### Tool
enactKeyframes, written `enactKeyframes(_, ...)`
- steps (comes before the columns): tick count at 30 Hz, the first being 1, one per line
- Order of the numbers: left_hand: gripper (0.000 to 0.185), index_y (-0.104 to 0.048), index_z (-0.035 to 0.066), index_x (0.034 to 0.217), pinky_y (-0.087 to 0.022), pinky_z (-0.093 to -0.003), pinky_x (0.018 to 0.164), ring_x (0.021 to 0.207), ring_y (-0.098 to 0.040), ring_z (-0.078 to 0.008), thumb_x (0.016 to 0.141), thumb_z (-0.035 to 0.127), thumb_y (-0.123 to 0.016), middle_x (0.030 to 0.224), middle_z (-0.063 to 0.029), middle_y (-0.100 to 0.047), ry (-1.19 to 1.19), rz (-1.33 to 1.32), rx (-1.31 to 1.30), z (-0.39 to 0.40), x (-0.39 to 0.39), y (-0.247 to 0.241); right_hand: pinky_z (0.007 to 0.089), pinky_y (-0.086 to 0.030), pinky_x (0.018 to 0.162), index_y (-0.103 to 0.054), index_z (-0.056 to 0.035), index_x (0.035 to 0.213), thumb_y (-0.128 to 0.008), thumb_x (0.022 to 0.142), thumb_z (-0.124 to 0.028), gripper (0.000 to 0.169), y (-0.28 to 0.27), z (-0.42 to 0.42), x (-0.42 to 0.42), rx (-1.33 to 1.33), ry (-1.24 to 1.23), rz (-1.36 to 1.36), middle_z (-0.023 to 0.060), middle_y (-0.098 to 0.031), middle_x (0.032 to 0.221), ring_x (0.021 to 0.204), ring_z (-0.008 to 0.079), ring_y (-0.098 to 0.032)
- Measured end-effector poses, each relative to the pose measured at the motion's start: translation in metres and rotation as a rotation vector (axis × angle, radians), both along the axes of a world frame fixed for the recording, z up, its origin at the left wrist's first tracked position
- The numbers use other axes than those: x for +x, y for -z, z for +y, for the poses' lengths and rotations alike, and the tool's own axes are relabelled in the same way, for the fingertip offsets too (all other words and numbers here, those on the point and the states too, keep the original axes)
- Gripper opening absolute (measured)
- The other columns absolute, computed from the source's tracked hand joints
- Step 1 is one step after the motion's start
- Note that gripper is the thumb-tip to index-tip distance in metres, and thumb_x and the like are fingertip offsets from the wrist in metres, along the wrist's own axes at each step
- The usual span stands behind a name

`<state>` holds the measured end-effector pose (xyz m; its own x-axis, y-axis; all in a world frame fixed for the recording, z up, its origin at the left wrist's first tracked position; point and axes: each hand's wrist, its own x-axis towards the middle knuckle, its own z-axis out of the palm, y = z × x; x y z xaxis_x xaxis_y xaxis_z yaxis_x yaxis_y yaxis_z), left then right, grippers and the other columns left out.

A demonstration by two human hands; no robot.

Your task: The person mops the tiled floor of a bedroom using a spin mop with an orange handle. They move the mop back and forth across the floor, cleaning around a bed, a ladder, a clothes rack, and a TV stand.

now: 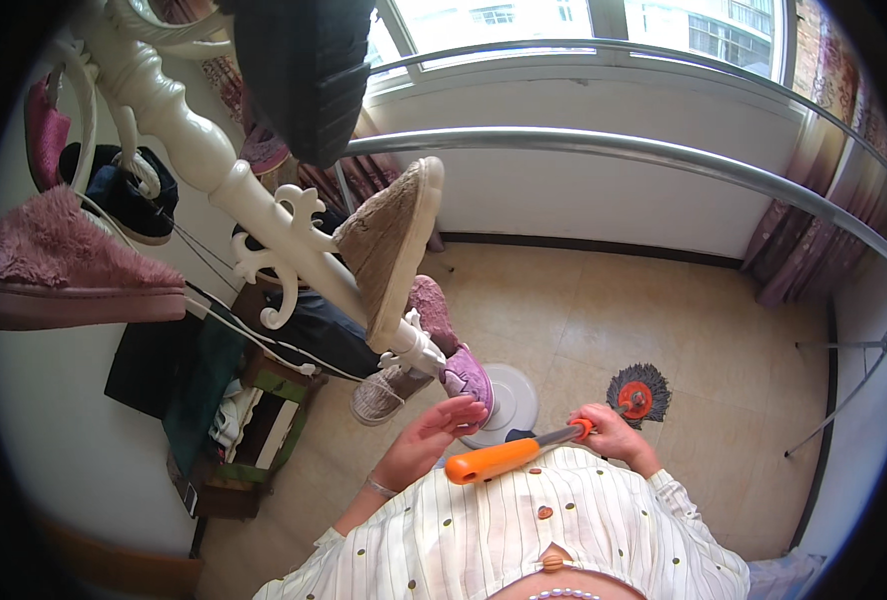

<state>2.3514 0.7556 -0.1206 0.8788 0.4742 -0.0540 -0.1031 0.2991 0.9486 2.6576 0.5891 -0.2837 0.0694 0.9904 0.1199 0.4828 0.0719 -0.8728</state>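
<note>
My right hand [614,435] grips the mop's shaft near its orange collar. The mop's orange handle [492,460] lies across the front of my striped shirt. Down on the tile floor is the round grey mop head [638,396] with its orange centre. My left hand [437,435] is raised with nothing in it, fingers extended, close to a purple slipper [467,381]; whether it touches cannot be told. That slipper is low on a cream coat stand [293,232], above the stand's round pale base [517,390].
More slippers are on the stand, among them a fluffy pink one [76,262] and a beige one [391,247]. Metal rails [563,141] cross before the window. At left stands a cabinet [256,442] with cables above it. Folding metal legs [848,397] stand at right.
</note>
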Motion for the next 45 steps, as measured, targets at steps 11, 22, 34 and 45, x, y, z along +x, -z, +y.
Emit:
enactKeyframes(11,0.049,-0.057,0.001,0.136,-0.030,-0.0449,0.118,0.134,-0.049,-0.0304,0.095,0.028,-0.066,0.136,-0.0184,-0.055,0.080,-0.073,0.126,-0.024,0.002,-0.060,0.0418,-0.046,0.090,-0.066,-0.0095,0.098,-0.080,0.080,-0.017,0.024,-0.001,0.005,-0.024,0.054,0.140,-0.064,0.0074,-0.069,0.097,0.097,0.0301,-0.064)
enactKeyframes(22,0.028,-0.063,0.000,0.117,-0.045,-0.0365,0.105,0.108,-0.065,-0.0184,0.090,-0.002,-0.061,0.109,-0.0124,-0.070,0.206,-0.001,0.236,0.040,-0.011,-0.070,0.0478,-0.048,0.085,-0.058,-0.0117,0.103,-0.082,0.075,-0.030,0.041,0.068,0.042,-0.048,-0.264,0.448,-0.156,0.0096,-0.069,0.098,0.102,0.0346,-0.063)
enactKeyframes(34,0.025,-0.062,-0.002,0.105,-0.044,-0.0486,0.111,0.091,-0.068,-0.0217,0.084,-0.008,-0.050,0.081,-0.0109,-0.066,0.062,0.000,0.341,0.073,-0.012,-0.062,0.0505,-0.045,0.085,-0.058,-0.0132,0.099,-0.071,0.078,-0.026,0.028,0.055,0.056,-0.067,-0.316,0.601,-0.278,0.0097,-0.067,0.099,0.102,0.0346,-0.061)
enactKeyframes(45,0.025,-0.061,-0.004,0.116,-0.039,-0.0470,0.114,0.125,-0.060,-0.0318,0.093,-0.003,-0.052,0.121,-0.0181,-0.065,0.427,0.041,0.059,0.038,0.078,0.007,0.0513,-0.045,0.089,-0.060,-0.0139,0.096,-0.070,0.079,-0.026,0.024,0.091,-0.086,-0.060,-0.555,0.994,-0.230,0.0075,-0.069,0.100,0.106,0.0335,-0.062)
